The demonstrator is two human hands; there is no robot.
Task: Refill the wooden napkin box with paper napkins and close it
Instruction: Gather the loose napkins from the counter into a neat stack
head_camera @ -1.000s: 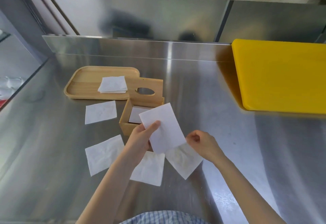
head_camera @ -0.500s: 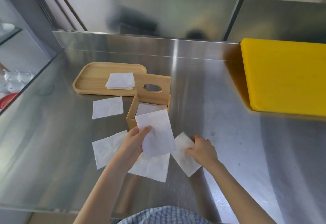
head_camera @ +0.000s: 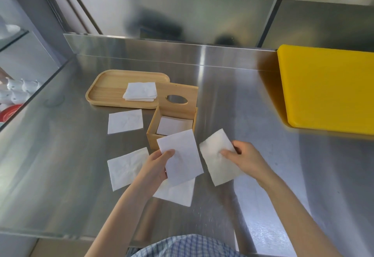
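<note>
The wooden napkin box stands open on the steel counter, its lid with an oval slot raised at the back, and white napkins lie inside. My left hand holds one white napkin just in front of the box. My right hand grips a second napkin to the right of it. Three loose napkins lie flat on the counter: one left of the box, one at front left, one under my left hand.
A wooden tray behind the box carries a stack of napkins. A yellow cutting board lies at the right. The counter's left edge drops to a lower shelf with white and red crockery. A steel shelf runs overhead.
My right hand has picked up the napkin at the right and lifted it off the counter. My left hand has lowered its napkin slightly toward me.
</note>
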